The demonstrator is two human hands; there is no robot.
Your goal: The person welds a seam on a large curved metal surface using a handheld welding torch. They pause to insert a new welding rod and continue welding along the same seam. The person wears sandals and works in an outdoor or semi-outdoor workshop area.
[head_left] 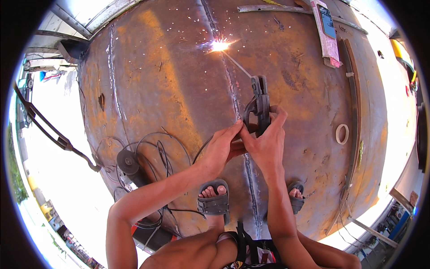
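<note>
My right hand (269, 139) is wrapped round a black welding electrode holder (262, 101). A thin welding rod (237, 65) sticks out of its jaw, up and to the left. At the rod's tip a bright arc (220, 45) throws sparks over a weld seam (230, 85) on a large rusty steel plate (179, 58). My left hand (221, 145) presses against my right thumb below the holder, its fingers closed together; what they hold is hidden. A black cable (201, 150) runs behind my left hand.
At lower left lie an angle grinder (129, 162) and tangled cables (163, 157). A phone (327, 21) rests on a pink-white packet (329, 47) at upper right. A tape-like ring (342, 134) and long metal bar (356, 112) lie right. My sandalled feet (214, 197) straddle the seam.
</note>
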